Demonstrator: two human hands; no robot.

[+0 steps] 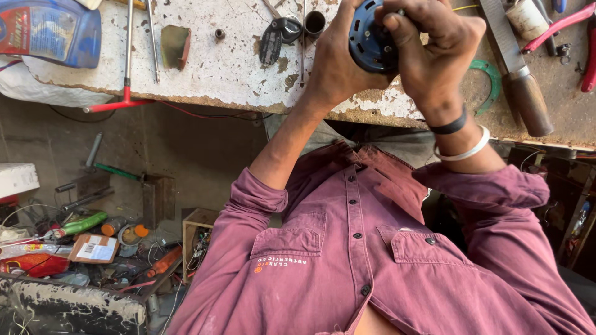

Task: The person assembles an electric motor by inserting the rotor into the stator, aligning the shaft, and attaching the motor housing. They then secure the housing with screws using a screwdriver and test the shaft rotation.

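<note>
Both my hands hold a dark blue round part (371, 38) with holes in its face, just above the edge of a worn, paint-chipped workbench (236, 74). My left hand (335, 68) cups it from the left and below. My right hand (431, 53), with a black band and a white bangle on the wrist, wraps over its right side with the fingers curled across the top. My maroon shirt fills the lower part of the view.
On the bench lie a blue bottle (53, 31), a red-ended rod (127, 59), a black part (279, 34), a small tube (315, 22), a green gasket ring (493, 80), a wooden-handled file (528, 93) and red pliers (580, 37). Tools and a wooden box (198, 239) clutter the floor at left.
</note>
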